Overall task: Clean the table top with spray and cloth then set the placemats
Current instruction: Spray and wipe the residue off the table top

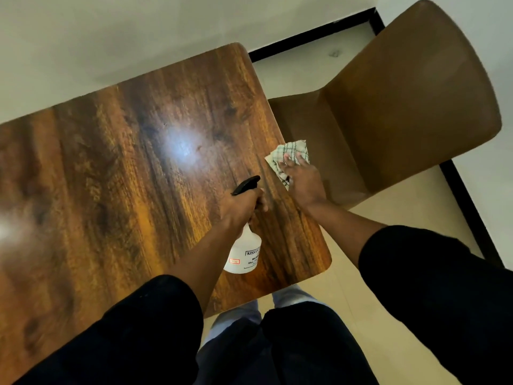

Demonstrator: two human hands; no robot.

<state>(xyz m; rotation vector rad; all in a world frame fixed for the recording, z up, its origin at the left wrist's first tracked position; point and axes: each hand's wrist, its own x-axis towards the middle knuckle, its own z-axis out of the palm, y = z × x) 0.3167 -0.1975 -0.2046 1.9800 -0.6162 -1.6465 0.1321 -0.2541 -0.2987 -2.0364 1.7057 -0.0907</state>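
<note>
- Right now the right hand (301,176) is pressing the checked cloth (288,157) flat against the wooden table top (125,168), fingers spread and fairly straight, at the table's right edge just beside the brown chair (402,101).
- Meanwhile the left hand (244,208) is gripping the neck of the white spray bottle (245,254), fingers curled round it under the black trigger head (245,184), which is pointing toward the middle of the table; the bottle is hanging over the near right part of the table top, tilted, and I cannot tell whether it is touching the wood.
- Judging by this, the wiping step is under way and probably only starting, since the cloth is sitting at one edge.
- Keeping the palm flat and the cloth bunched under the fingers is helping it grip the surface; part of the cloth is overhanging the edge, so pulling it inward would likely stop it slipping off.
- Working in overlapping strokes along the grain from this edge toward the far left seems sensible, spraying ahead of the cloth.
- No placemats are showing anywhere in view, so that step is waiting.
</note>
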